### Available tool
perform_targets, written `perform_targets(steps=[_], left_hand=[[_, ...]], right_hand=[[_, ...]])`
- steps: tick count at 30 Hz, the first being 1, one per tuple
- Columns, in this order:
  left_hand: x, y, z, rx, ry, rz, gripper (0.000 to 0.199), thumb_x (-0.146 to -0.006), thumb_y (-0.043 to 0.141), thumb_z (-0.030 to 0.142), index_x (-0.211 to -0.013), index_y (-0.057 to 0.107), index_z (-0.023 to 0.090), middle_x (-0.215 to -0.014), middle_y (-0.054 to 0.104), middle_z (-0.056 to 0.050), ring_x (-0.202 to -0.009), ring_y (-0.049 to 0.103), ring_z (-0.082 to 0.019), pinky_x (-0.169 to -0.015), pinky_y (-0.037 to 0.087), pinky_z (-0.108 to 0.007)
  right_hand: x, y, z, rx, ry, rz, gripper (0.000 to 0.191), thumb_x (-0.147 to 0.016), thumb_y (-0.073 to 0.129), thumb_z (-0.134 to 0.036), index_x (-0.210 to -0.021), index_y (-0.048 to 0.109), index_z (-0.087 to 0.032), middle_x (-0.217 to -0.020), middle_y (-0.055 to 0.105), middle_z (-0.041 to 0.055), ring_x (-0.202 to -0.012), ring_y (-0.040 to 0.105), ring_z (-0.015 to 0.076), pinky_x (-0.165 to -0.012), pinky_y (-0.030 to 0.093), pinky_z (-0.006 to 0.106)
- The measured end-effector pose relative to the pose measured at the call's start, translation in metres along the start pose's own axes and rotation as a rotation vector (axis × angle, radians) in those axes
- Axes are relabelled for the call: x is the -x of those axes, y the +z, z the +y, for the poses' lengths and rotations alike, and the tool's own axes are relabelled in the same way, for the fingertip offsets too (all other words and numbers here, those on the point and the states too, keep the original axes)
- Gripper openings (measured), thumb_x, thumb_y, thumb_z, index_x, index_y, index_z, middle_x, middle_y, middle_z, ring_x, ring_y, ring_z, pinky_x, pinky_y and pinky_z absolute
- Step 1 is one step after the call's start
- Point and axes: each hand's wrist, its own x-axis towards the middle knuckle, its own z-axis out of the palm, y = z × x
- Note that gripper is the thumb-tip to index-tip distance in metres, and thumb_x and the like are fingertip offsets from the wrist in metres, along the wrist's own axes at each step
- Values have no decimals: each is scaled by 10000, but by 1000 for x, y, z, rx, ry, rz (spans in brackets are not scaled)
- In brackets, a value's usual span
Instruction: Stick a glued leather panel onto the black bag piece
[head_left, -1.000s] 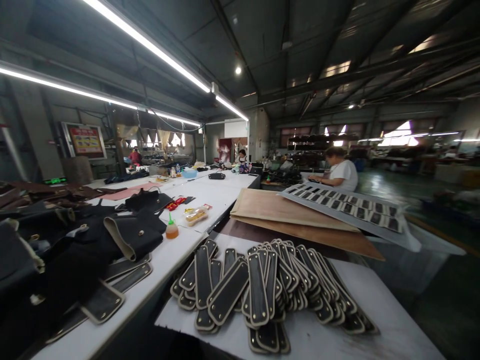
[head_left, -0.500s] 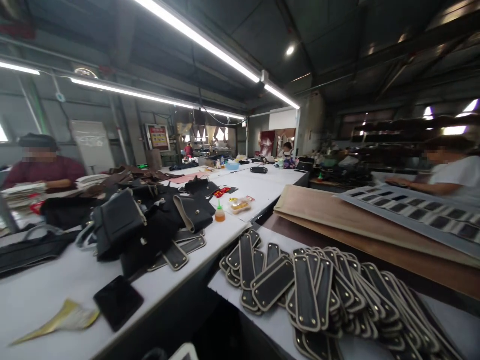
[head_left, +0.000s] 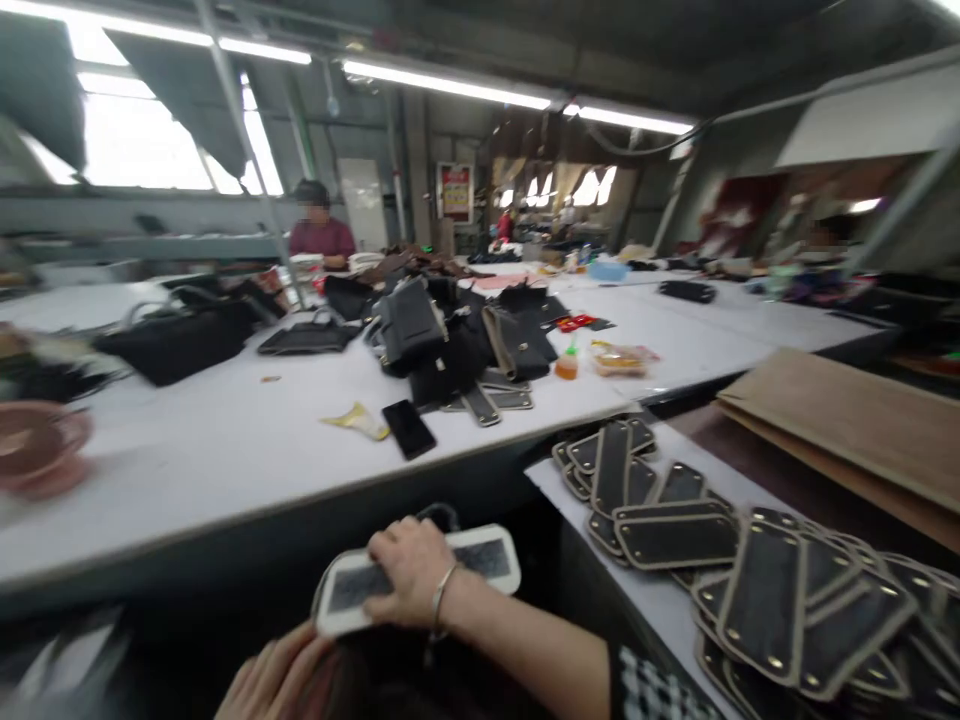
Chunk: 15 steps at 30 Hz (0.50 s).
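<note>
Low in front of me, before the table edge, is a long white-edged panel with rounded corners and a dark inset. It may be part of a bag; its underside is hidden. My right hand lies across its middle, fingers bent over the far side and thumb on the near side. At the panel's left end, my left hand has its fingers together and curled at the corner; part of this hand is out of view. A thin dark loop shows behind the panel.
Black strips with pale edging and studs are heaped at the right. Across the white table lie a phone, black bags and a glue bottle. A pink bowl stands left. A person sits beyond.
My view has swung left and the table seems farther off. Both hands and most of the white-edged panel have come into view; earlier only a white corner showed at the bottom.
</note>
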Motion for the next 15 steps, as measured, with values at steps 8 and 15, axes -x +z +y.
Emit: perform_targets(steps=[8, 15], left_hand=[[11, -33, 7, -74, -150, -262, 120, -893, 572, 189, -1007, 607, 200, -979, 669, -65, -851, 627, -200, -768, 478, -315], [12, -32, 4, -6, -149, -267, 117, -934, 481, 143, -962, 576, 205, -950, 619, -48, -835, 587, -200, -741, 478, -342]], right_hand=[[4, 4, 4, -118, -63, -1, 312, -763, 632, -407, -999, 574, -212, -995, 628, 60, -957, 549, 253, -796, 393, 367], [1, 5, 4, -134, -34, -18, 310, -740, 648, -417, -977, 574, -230, -981, 629, 39, -948, 543, 237, -783, 372, 345]])
